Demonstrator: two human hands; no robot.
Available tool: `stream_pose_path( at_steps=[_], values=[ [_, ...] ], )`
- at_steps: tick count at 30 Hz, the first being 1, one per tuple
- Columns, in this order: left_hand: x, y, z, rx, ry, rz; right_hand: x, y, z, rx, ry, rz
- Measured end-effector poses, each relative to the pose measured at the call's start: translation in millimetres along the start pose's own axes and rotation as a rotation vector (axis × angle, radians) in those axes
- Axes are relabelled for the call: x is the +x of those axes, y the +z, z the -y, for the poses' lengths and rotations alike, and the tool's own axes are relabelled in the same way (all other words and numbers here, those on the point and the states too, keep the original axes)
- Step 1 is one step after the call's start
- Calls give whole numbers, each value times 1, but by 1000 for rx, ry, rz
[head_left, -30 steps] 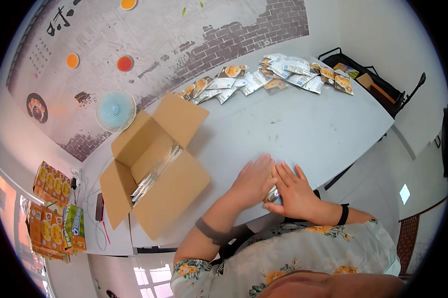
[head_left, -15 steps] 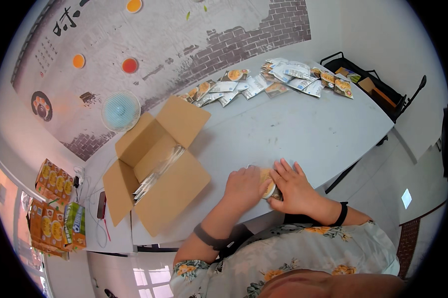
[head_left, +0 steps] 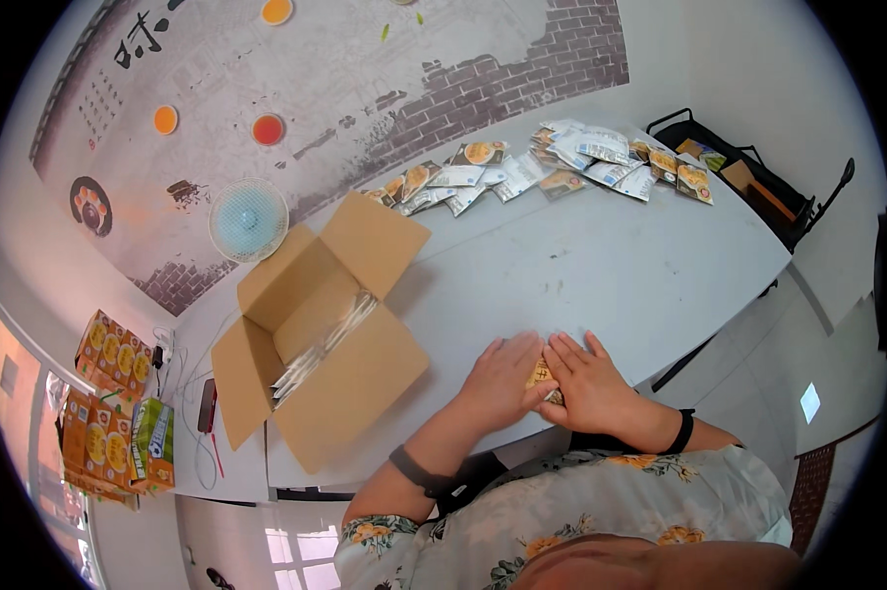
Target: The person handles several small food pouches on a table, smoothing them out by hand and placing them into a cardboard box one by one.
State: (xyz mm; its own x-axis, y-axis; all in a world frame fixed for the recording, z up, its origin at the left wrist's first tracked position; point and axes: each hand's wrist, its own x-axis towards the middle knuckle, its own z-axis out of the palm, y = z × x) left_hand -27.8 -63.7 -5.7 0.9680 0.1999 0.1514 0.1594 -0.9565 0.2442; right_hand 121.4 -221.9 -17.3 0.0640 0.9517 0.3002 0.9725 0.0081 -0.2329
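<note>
My left hand [head_left: 502,382] and my right hand [head_left: 593,382] lie flat, side by side, on a food packet [head_left: 540,374] near the table's front edge. Fingers of both hands are stretched out, the right ones slightly spread, and the thumbs come close together. Only a narrow yellow-brown strip of the packet shows between them; the rest is covered. To the left stands an open cardboard box [head_left: 355,393], its flaps folded out. Several packets [head_left: 325,344] stand on edge inside it, along the near wall.
A heap of silver and brown packets [head_left: 601,147] lies along the far side of the white table [head_left: 561,275]. Behind the box is a round fan [head_left: 249,220]. Printed cartons [head_left: 109,438] and a phone [head_left: 207,405] are at far left; a black cart [head_left: 788,211] stands at far right.
Both hands have shifted a little over the packet, the left one now nearer the right and hiding more of it. The whole view has moved slightly. The box and the heap stay put.
</note>
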Motion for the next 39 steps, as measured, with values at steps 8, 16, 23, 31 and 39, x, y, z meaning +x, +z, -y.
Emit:
stream_pose_path(
  at_steps=[8,16,23,31,39],
  values=[
    [-3,1,2,64,5,-44,-3,-7,-25,-2,44,-24],
    [-3,4,2,65,68,-21,-4,-11,-26,15,8,33],
    [-1,3,9,-7,55,-41,7,-16,-22,-44,-6,36],
    [-6,3,15,-46,-10,-86,27,-9,-19,66,-82,0],
    [-3,0,16,-82,9,-104,32,-8,-20,67,-69,-11]
  ],
)
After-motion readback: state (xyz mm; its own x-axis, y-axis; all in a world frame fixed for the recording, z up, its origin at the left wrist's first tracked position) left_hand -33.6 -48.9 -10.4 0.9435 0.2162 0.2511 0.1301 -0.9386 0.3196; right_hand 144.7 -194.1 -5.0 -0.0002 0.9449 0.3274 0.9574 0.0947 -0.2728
